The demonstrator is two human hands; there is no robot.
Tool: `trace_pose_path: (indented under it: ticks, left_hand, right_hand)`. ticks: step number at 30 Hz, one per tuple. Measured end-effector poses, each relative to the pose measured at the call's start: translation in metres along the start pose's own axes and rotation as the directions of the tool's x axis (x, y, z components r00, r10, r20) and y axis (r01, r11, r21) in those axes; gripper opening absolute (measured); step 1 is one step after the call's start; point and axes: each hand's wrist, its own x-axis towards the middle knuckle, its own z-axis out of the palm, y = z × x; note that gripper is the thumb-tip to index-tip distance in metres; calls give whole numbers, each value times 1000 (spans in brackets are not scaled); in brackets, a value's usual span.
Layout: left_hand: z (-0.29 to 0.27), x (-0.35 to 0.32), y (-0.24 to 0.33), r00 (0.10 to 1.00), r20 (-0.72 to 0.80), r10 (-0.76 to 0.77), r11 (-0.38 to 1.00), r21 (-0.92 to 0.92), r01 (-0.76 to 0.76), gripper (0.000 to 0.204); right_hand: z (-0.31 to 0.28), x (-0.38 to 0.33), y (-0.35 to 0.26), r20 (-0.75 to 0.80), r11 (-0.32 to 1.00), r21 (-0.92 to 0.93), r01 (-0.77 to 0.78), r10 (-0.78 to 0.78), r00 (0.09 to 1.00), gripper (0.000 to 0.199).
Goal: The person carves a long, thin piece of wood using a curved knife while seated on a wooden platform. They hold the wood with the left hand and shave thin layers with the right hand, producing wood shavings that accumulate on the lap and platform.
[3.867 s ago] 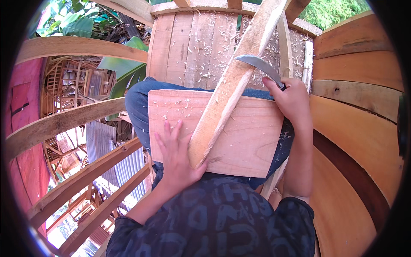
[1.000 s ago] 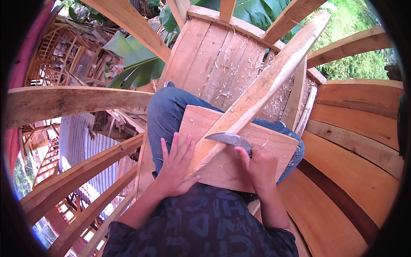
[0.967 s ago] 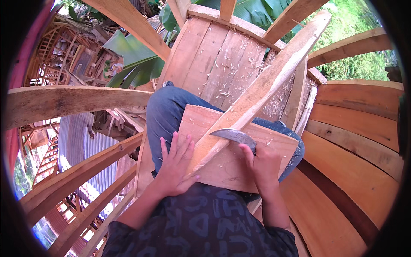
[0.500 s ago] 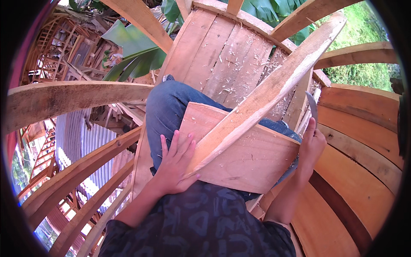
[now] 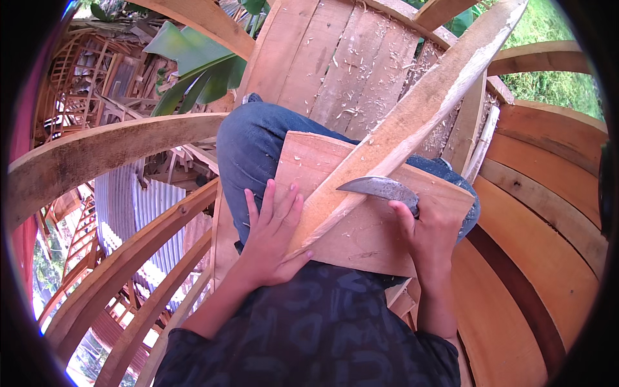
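My right hand (image 5: 435, 226) grips a short curved knife (image 5: 380, 188). Its grey blade points left, over the edge of a long curved wooden piece (image 5: 400, 138). That piece slants from my waist to the upper right, with pale, freshly cut wood along its right side. Under it, a flat board (image 5: 361, 238) rests across my lap. My left hand (image 5: 271, 235) lies with fingers spread on the board's left part, and the wooden piece's near end sits against it between fingers and thumb. The knife's handle is mostly hidden in my right fist.
Plank flooring (image 5: 342, 71) strewn with wood shavings lies ahead of my bent knee (image 5: 248, 148). Curved ribs (image 5: 116, 138) rise on the left, and side planking (image 5: 516, 245) curves along the right. Beyond the left ribs are corrugated metal sheets (image 5: 155, 209) and a banana leaf (image 5: 200, 71).
My right hand has brought the knife from the right side, blade up, leftward and down onto the wooden piece. The left hand stays in about the same place.
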Motion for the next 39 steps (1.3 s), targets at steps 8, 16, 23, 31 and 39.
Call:
trace_pose_path:
  ticks: [8,16,23,31,39]
  left_hand:
    - [1,-4,-2,999,-25,22,1000,12,-21,98]
    - [6,0,-3,999,-34,35,999,42,-33,97]
    - [1,10,9,999,-33,1,995,97,2,96]
    - [4,20,18,998,-60,-15,993,117,22,96]
    - [9,19,17,994,-109,-12,996,87,22,92]
  right_hand:
    - [-37,26,114,-237,844,105,-526,534,811,65]
    - [-7,-13,-15,69,994,105,-19,11,998,57]
    - [-4,4,6,-3,996,-86,-19,19,1000,57]
    - [1,9,19,-157,995,-59,-79,68,985,61]
    - [-58,12,121,-278,838,186,-513,545,791,67]
